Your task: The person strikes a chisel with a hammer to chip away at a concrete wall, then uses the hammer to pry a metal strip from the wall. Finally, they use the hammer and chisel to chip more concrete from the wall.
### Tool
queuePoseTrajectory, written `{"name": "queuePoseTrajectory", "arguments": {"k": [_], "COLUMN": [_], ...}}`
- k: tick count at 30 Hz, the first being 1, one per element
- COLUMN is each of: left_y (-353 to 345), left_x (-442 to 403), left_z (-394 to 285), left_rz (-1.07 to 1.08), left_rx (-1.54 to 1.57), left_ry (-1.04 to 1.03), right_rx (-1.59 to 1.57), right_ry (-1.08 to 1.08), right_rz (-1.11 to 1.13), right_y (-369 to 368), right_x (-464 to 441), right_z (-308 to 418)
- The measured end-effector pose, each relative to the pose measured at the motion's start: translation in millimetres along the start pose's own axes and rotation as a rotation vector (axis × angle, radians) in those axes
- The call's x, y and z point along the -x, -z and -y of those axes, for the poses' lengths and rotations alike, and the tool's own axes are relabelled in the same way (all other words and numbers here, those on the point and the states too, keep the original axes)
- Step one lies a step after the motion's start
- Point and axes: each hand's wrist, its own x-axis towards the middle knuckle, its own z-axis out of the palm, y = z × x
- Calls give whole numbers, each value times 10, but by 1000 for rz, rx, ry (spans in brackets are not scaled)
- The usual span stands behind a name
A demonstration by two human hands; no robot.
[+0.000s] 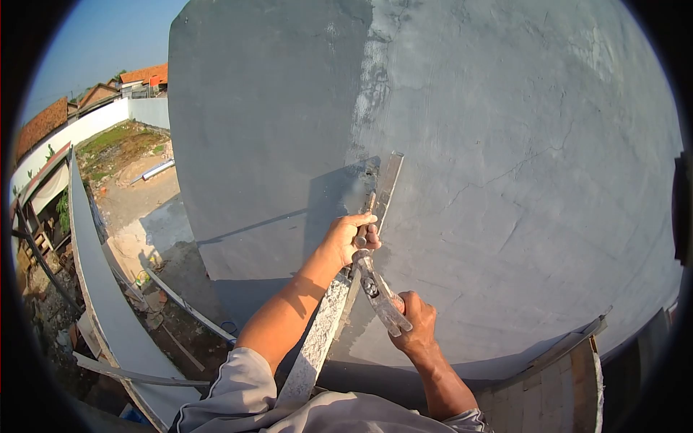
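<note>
My left hand (pixel 348 237) is closed around a chisel (pixel 372 198), a slim metal rod with its tip toward a rough chipped patch (pixel 369 172) in the grey wall (pixel 476 137). Whether the tip touches the wall I cannot tell. Just right of the chisel, a straight metal channel (pixel 391 187) stands along the wall, its lower part hidden behind my fingers. Lower down, my right hand (pixel 419 322) grips a claw hammer (pixel 372 280) by its handle. The hammer's head is close below the chisel's butt end, its claw pointing down toward me.
A rough whitish ledge (pixel 317 343) runs from my body up beneath my left hand. On the left, a long pale panel (pixel 119 289) borders a lower yard with rubble and a long board (pixel 189 309). A wooden panel structure (pixel 548 379) stands at lower right.
</note>
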Motion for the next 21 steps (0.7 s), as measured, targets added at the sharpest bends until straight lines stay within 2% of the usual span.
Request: {"name": "queuePoseTrajectory", "arguments": {"k": [2,5,6,7,9,11,12,17,20,21], "left_y": [39,-42,-54,-53,-57,-49,-7,57,49,34], "left_x": [-34,-23,-27,-9,82,151,119,70,40,37], "left_z": [20,7,-7,-19,-25,13,40,149,130,142], "left_rz": [10,6,-9,-27,-46,-65,-45,-6,-32,-48], "left_rx": [42,21,-17,-57,-60,-96,-27,22,45,43], "left_ry": [19,12,-5,-20,-20,2,54,42,30,31], "right_rx": [-144,112,220,178,99,74,33,-26,-254,-104], "right_ry": [243,110,-292,-285,-253,-122,-68,89,338,155], "right_rz": [-137,8,257,250,227,124,83,-26,-148,-32], "right_y": [95,-41,-95,-90,-81,-76,-61,44,92,42], "right_x": [-8,-30,-91,-39,44,117,119,88,106,103], "right_z": [80,-177,-144,-107,-85,-54,-34,116,62,18]}}
